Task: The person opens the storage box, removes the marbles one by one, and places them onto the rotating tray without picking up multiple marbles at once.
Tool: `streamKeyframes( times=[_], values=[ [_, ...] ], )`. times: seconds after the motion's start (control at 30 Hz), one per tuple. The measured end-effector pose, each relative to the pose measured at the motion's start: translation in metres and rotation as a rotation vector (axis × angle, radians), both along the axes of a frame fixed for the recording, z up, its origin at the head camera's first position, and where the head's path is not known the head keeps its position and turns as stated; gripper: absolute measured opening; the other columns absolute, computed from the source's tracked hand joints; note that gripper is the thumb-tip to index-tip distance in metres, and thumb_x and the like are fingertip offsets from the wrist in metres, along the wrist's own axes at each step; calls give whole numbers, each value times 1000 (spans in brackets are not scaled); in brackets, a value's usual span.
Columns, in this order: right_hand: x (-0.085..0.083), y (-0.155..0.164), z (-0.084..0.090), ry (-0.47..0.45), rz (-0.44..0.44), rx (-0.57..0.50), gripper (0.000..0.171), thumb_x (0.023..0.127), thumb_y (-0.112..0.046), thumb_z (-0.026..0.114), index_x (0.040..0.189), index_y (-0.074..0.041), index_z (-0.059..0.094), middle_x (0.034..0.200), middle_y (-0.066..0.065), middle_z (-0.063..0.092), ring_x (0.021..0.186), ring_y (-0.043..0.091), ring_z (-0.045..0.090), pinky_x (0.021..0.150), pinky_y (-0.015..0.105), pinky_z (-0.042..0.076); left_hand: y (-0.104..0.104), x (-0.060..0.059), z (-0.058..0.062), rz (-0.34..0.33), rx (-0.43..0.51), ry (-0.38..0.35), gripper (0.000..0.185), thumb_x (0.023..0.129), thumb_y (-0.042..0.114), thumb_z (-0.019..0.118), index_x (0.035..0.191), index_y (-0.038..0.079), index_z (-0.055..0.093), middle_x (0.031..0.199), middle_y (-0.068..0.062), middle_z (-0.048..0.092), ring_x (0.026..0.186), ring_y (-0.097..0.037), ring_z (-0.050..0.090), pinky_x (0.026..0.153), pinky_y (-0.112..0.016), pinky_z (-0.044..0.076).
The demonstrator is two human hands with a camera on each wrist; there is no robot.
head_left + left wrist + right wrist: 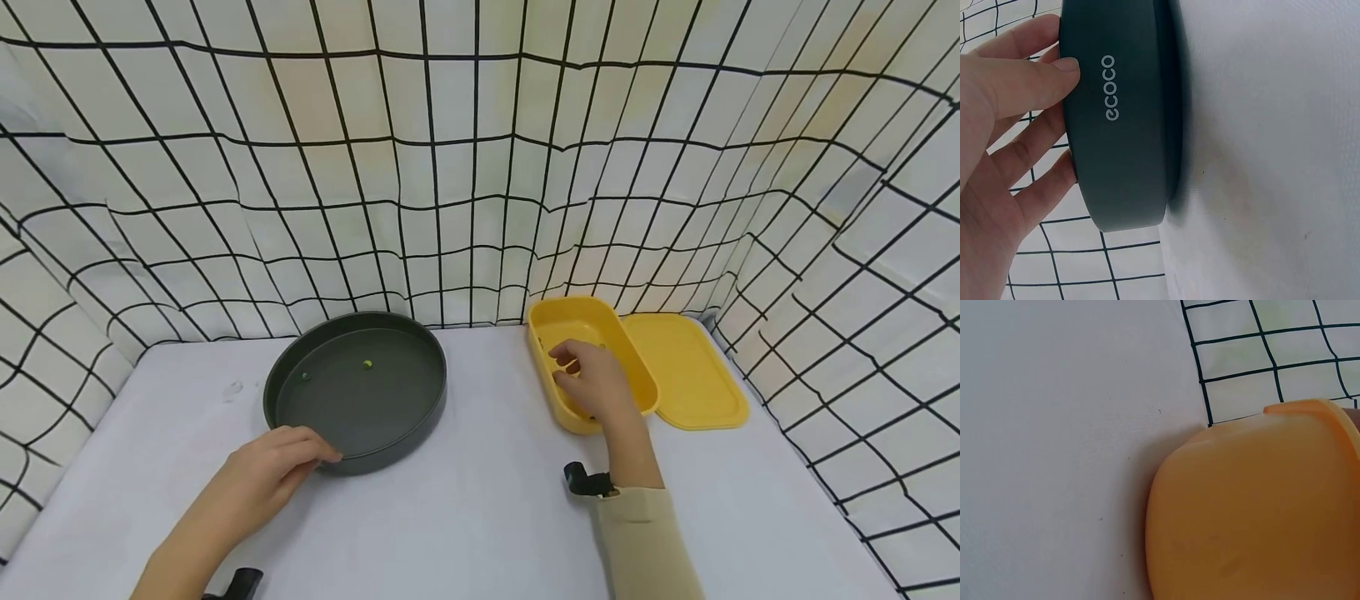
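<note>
A person's two bare hands work over a pale surface (487,500) walled by a white cloth with a black grid (480,167).

The left hand (262,475) rests against the near rim of a round dark grey tray (356,392), at about seven o'clock on the tray. Its fingers (1035,81) lie straight and a little apart, pressing the outer wall without curling round it. Two tiny beads, one yellow-green (367,364) and one darker green (304,376), lie well apart on the tray floor.

At about three o'clock from the tray sits an oblong yellow box (555,392), its flat yellow lid (686,371) just beside it. The right hand (592,379) reaches into the box, fingers curled together in a pinch. Whether they hold anything, I cannot tell.

Risks, as I judge them: a small bead could slip from a pinch and roll off the surface. The left hand only presses the tray, so a nudge could slide it and set its loose beads rolling.

White lettering on the tray's outer wall reads "ecoco" (1109,87). No other writing is legible.
</note>
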State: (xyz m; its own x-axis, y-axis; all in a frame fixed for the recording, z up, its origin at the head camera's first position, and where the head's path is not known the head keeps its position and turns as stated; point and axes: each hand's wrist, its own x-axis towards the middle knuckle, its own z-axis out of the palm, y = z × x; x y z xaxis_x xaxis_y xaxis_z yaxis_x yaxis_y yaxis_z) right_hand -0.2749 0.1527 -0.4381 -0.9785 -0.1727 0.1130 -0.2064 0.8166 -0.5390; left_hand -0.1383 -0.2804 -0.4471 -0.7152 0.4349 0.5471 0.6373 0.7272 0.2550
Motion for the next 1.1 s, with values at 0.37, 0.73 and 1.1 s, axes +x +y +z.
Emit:
streamKeyframes(
  times=[0.37, 0.73, 1.1],
  values=[
    [0, 4, -6, -134, 42, 96, 35, 93, -12, 62, 128, -16, 65, 115, 7, 67, 105, 27, 62, 94, 45, 53, 4, 0, 1, 13, -9, -28, 42, 72, -10, 79, 92, 27, 74, 96, 21, 67, 89, -1, 62, 85, -5, 44],
    [-3, 4, -12, -194, 52, 108, 40, 91, -5, 56, 129, -13, 65, 109, 6, 67, 99, 26, 58, 95, 44, 51, 2, 1, 3, 40, -21, -57, 43, 72, -10, 80, 92, 28, 74, 96, 23, 67, 89, 0, 62, 85, -4, 43],
    [-3, 1, -13, -207, 54, 120, 26, 92, -6, 57, 114, -11, 69, 96, 4, 65, 92, 24, 56, 86, 39, 49, 2, 1, 2, 8, 1, -36, 44, 72, -12, 79, 93, 27, 74, 96, 22, 67, 89, -1, 62, 86, -4, 42]
  ],
)
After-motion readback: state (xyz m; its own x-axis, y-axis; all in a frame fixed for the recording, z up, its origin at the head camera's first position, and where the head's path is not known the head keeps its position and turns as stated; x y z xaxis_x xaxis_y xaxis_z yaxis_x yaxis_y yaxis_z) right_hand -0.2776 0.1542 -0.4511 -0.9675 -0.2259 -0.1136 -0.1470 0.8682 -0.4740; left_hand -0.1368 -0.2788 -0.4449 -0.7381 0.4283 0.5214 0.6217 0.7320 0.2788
